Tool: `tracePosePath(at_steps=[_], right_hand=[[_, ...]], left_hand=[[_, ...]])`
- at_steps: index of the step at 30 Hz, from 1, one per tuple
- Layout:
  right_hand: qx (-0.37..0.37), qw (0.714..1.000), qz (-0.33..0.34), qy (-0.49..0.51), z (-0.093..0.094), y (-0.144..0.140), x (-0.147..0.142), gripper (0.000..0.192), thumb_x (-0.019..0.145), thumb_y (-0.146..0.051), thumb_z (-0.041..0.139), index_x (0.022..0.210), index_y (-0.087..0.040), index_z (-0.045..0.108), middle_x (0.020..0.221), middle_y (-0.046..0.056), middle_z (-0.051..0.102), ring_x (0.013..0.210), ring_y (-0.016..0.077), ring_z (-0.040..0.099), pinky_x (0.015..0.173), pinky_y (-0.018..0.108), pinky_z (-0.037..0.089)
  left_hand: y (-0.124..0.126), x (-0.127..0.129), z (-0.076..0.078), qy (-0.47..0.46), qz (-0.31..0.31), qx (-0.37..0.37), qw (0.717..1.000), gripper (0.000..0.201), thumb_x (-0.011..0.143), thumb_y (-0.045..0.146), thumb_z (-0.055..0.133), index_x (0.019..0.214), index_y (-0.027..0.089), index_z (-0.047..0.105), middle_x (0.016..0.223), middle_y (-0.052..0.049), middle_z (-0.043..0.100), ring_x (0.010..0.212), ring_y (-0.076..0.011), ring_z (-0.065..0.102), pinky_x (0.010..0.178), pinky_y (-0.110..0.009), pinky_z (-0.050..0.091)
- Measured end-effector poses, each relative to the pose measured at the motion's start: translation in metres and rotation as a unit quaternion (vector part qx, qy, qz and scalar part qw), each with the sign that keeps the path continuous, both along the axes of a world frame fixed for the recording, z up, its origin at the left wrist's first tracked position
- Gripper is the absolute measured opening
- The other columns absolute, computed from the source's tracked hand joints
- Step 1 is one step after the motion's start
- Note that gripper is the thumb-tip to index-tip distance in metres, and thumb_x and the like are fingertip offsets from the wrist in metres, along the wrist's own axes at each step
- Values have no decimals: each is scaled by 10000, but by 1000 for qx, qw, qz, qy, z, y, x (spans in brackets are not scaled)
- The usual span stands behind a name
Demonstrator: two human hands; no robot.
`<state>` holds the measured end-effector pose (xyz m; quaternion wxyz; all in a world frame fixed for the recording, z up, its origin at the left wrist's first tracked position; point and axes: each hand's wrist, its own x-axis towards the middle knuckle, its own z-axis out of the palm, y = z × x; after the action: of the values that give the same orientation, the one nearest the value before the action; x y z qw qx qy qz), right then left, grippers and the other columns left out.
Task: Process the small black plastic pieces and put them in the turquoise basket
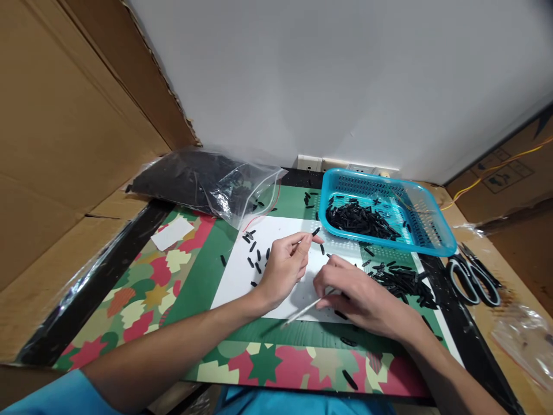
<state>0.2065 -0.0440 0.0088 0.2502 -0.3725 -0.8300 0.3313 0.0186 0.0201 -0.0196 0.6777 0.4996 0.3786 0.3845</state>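
My left hand (285,268) rests on a white sheet (242,271) and pinches a small black piece (315,231) between thumb and forefinger. My right hand (360,297) lies beside it, palm down, holding a thin white stick (302,312) that points toward me. Several loose black pieces (256,253) are scattered on the sheet left of my left hand. A pile of black pieces (400,279) lies just right of my right hand.
A blue plastic basket (427,222) holding several black pieces stands at the back right. A clear bag (203,184) of black pieces lies at the back left. Scissors (473,279) lie at the right edge. Cardboard walls rise on the left, a grey wall behind.
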Motion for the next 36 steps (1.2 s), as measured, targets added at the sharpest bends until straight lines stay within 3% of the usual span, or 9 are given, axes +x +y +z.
tracePosePath(at_steps=[3, 5, 7, 10, 14, 21, 28, 36], right_hand=[[44, 979, -120, 156, -4, 1, 3, 83, 1051, -281, 668, 1123, -241, 668, 932, 35, 664, 853, 196, 589, 751, 318, 493], [74, 942, -224, 239, -8, 4, 6, 200, 1040, -275, 683, 1239, -260, 683, 943, 35, 664, 826, 189, 604, 712, 313, 501], [93, 896, -308, 306, -10, 8, 9, 174, 1029, -271, 694, 1201, -262, 717, 977, 42, 665, 821, 178, 625, 666, 293, 509], [97, 842, -361, 389, -13, 14, 9, 54, 997, -280, 735, 1036, -244, 725, 988, 34, 673, 733, 153, 661, 592, 278, 541], [125, 796, -405, 431, -10, 11, -4, 104, 987, -276, 746, 1026, -234, 658, 893, 0, 678, 586, 150, 708, 543, 306, 613], [221, 807, -393, 382, -14, 0, -21, 125, 993, -260, 722, 1028, -247, 603, 843, 10, 690, 683, 211, 769, 581, 355, 685], [230, 828, -369, 355, -26, -2, -18, 138, 1000, -216, 695, 1080, -272, 598, 889, 25, 710, 734, 234, 783, 614, 398, 694], [223, 839, -361, 340, -25, -4, -16, 159, 1004, -192, 685, 1099, -279, 591, 903, 28, 717, 744, 227, 788, 630, 385, 700]], left_hand=[[1, -2, 1, -1, 5, -13, 1000, 504, 959, 592, 672, 1064, 105, 745, 532, 111, 277, 431, -43, 231, 407, -173, 217], [0, -3, 2, -7, 7, -20, 1000, 515, 943, 590, 694, 1056, 91, 758, 531, 114, 265, 430, -37, 213, 406, -175, 202], [-1, -4, 3, -15, 3, -25, 1000, 524, 931, 587, 709, 1056, 81, 766, 530, 118, 252, 427, -33, 190, 403, -178, 183], [-2, -4, 4, -28, -10, -30, 999, 530, 920, 583, 725, 1058, 74, 773, 524, 121, 244, 423, -31, 182, 403, -181, 170], [-6, -4, 6, -48, -14, -32, 998, 539, 916, 589, 728, 1063, 73, 774, 516, 121, 250, 419, -31, 185, 405, -180, 172], [-13, -2, 9, -52, 15, -44, 998, 518, 923, 570, 727, 1077, 76, 759, 514, 126, 241, 425, -30, 170, 401, -169, 169], [-15, -1, 6, -59, 38, -42, 997, 497, 903, 562, 756, 1031, 81, 761, 509, 122, 248, 427, -31, 178, 389, -164, 170], [-16, -1, 3, -48, 29, -34, 998, 498, 928, 552, 735, 1087, 82, 783, 520, 118, 237, 430, -32, 181, 393, -170, 180]])
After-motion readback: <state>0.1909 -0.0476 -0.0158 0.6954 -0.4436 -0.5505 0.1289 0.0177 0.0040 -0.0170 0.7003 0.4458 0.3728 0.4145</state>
